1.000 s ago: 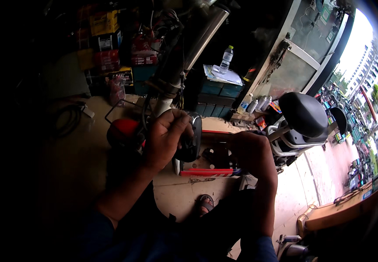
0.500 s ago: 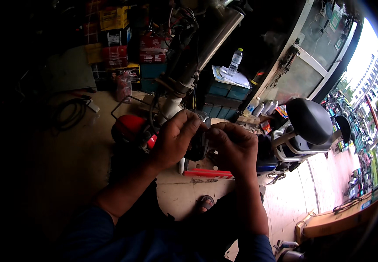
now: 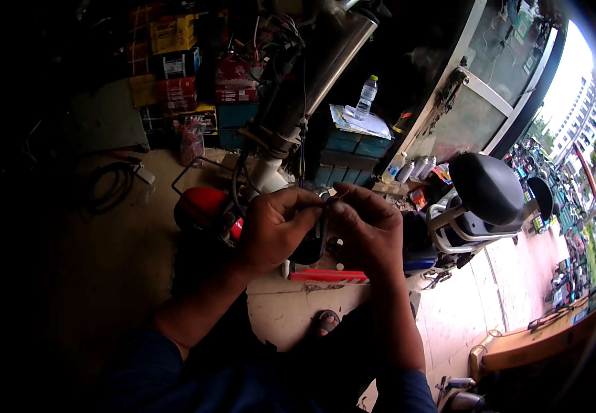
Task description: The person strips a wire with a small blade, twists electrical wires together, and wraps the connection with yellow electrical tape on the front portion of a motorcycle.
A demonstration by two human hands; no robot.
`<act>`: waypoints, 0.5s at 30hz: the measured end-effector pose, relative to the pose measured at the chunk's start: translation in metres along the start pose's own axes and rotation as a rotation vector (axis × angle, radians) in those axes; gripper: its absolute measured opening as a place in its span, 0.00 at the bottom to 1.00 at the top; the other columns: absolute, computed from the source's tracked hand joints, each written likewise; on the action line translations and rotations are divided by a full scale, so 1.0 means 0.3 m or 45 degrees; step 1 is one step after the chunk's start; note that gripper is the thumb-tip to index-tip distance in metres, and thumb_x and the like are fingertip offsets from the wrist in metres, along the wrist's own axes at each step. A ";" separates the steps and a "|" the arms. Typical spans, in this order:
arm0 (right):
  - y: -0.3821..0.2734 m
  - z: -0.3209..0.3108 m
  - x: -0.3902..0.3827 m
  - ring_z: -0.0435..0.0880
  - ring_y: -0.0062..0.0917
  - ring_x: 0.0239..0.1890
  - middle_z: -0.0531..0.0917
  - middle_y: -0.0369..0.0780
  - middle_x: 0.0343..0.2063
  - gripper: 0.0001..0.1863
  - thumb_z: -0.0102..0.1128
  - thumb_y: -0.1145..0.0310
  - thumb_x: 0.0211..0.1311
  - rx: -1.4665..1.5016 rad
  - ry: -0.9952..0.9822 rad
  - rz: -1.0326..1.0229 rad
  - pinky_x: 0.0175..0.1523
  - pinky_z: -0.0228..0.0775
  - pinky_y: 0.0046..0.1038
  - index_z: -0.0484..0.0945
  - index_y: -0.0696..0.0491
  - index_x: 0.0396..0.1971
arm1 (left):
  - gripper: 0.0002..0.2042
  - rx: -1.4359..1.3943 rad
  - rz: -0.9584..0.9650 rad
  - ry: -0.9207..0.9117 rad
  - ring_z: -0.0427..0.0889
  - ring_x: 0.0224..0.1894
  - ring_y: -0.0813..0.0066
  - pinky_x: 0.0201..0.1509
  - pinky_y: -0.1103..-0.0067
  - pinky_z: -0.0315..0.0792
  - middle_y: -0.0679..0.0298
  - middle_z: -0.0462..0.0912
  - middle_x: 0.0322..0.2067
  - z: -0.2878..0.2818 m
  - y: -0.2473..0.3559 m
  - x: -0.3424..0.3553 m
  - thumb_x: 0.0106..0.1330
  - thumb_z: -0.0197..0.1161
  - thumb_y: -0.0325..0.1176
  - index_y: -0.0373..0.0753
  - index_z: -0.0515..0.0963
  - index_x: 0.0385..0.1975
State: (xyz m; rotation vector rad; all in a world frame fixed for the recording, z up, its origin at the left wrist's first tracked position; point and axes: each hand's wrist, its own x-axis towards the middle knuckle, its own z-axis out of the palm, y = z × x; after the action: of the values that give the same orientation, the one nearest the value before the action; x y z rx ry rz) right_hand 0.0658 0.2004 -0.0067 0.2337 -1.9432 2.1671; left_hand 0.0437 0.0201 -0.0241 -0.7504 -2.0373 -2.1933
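The glass door (image 3: 456, 134) leans across the upper right of the frame. Below the centre lies a footboard with a red edge (image 3: 329, 275), and a black seat (image 3: 487, 189) stands at the right. The left hand (image 3: 274, 230) and the right hand (image 3: 374, 230) meet at the centre, fingers bent, thumbs near the fingertips — whether they grasp something, I cannot tell. Just below them is a dark part (image 3: 310, 249). A clear bottle (image 3: 366, 100) stands in the upper middle.
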 end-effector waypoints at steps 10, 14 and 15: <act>0.029 0.015 -0.005 0.83 0.17 0.38 0.88 0.36 0.35 0.10 0.69 0.72 0.67 -0.229 0.013 -0.271 0.45 0.74 0.19 0.86 0.62 0.44 | 0.05 0.028 0.190 -0.001 0.84 0.38 0.81 0.42 0.81 0.78 0.62 0.87 0.34 0.021 -0.035 0.026 0.71 0.62 0.24 0.31 0.83 0.40; 0.019 0.022 -0.007 0.84 0.18 0.37 0.88 0.37 0.34 0.11 0.69 0.71 0.68 0.024 0.093 -0.057 0.45 0.75 0.19 0.86 0.62 0.43 | 0.06 0.019 0.153 -0.060 0.84 0.40 0.83 0.46 0.82 0.78 0.63 0.87 0.37 0.020 -0.034 0.035 0.73 0.62 0.25 0.31 0.82 0.44; 0.013 0.024 -0.006 0.84 0.18 0.36 0.88 0.38 0.34 0.11 0.69 0.70 0.68 0.094 0.106 -0.024 0.45 0.75 0.19 0.86 0.62 0.43 | 0.06 0.042 0.163 -0.063 0.83 0.40 0.83 0.46 0.83 0.78 0.63 0.87 0.36 0.020 -0.025 0.039 0.73 0.61 0.24 0.31 0.82 0.43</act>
State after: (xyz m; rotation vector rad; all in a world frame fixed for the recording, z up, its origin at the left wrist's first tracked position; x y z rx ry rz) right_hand 0.0661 0.1929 -0.0102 0.1702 -1.8115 2.2021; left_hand 0.0325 0.0300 -0.0265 -0.9132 -1.9818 -2.0873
